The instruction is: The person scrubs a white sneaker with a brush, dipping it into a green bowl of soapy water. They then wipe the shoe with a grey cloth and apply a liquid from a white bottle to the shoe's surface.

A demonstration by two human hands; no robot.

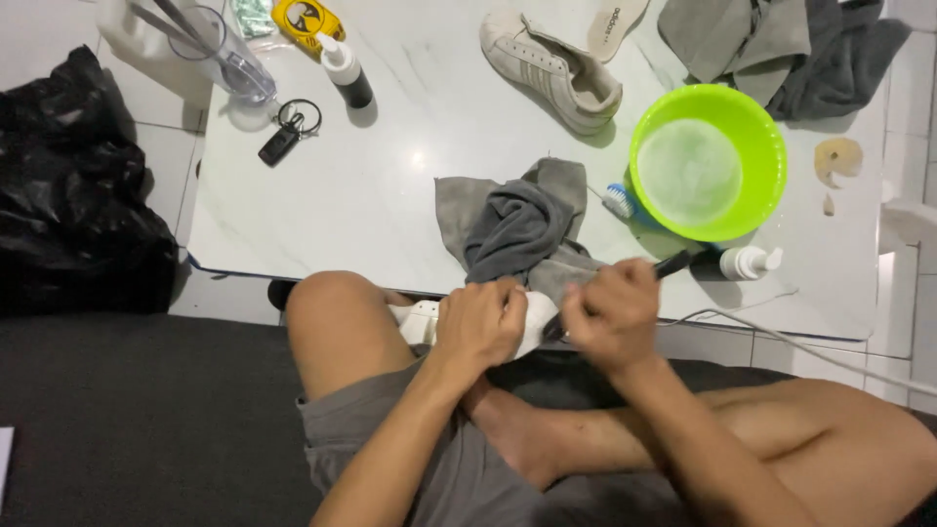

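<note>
White marble tabletop (pixel 390 166) lies ahead while, over the lap, the left hand (pixel 480 322) clasps a white shoe (pixel 422 322) and the right hand (pixel 610 312) grips a dark-handled brush (pixel 670 263) against it.

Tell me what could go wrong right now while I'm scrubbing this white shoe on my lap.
The green basin holds water near the table edge; a bump from your right hand with its dark brush might slop it over. The white shoe, held by your left hand, may drip on your shorts. The white cable beside your arm could snag.
</note>
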